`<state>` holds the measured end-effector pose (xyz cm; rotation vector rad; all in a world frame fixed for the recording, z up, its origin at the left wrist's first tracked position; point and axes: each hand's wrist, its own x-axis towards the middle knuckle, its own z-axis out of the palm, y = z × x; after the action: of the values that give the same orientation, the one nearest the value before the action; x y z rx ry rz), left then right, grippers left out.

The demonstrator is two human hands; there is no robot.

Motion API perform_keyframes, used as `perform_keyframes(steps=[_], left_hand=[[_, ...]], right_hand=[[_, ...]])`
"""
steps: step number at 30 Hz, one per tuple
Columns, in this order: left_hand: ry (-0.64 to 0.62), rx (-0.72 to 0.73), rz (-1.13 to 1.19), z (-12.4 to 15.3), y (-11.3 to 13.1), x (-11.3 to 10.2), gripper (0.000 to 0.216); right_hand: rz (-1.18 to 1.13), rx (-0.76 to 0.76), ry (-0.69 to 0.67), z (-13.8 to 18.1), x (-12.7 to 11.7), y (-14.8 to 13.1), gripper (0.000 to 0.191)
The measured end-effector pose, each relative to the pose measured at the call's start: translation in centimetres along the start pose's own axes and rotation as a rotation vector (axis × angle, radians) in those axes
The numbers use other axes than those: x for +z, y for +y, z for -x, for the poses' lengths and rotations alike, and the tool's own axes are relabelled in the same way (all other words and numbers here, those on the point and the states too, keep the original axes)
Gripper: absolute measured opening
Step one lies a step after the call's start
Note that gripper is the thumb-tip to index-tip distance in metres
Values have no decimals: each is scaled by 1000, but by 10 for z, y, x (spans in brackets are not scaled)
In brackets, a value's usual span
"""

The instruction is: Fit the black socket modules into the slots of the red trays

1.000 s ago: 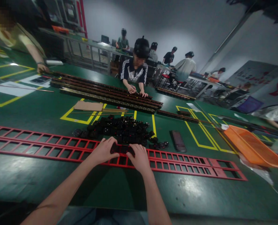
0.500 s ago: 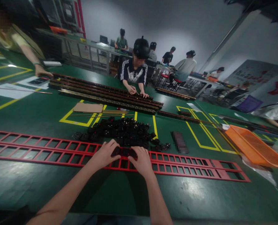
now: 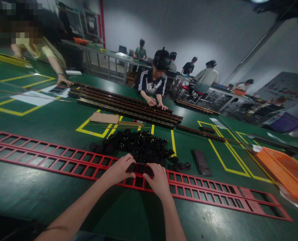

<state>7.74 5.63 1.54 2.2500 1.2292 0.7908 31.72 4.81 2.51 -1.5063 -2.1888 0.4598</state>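
A long red frame (image 3: 50, 158) with many rectangular slots lies across the green table in front of me. My left hand (image 3: 120, 170) and my right hand (image 3: 158, 179) are both closed on a black module (image 3: 140, 168) that sits on the frame between them. Just beyond the frame lies a heap of black modules (image 3: 138, 145).
Long dark rails (image 3: 123, 104) lie further back, where a person opposite (image 3: 154, 82) has both hands on them. Another person's arm (image 3: 55, 70) reaches in at the far left. An orange tray (image 3: 287, 170) stands at the right edge. A cardboard piece (image 3: 105, 117) lies by yellow floor lines.
Both hands stay closed on the black module on the red frame. The view has shifted, so everything sits a little lower and further right.
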Motion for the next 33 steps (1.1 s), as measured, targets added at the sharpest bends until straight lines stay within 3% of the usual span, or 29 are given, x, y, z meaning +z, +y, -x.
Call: perform_keyframes(steps=[6,13,21,33], left_hand=[[109,38,97,2,-3,2,44],[-13,-54,111,1,-7,5,45],[-25,-169,75,-7,4,4,40],[5,-99,46,-6,5,6,30]], right_hand=[[11,-4,-3,0,2,1,37],[-2,-4,-1,0,2,0,36],[19,-12,-6,-1,1,-1,35],[22,-1,-4,0,-2,-5,35]])
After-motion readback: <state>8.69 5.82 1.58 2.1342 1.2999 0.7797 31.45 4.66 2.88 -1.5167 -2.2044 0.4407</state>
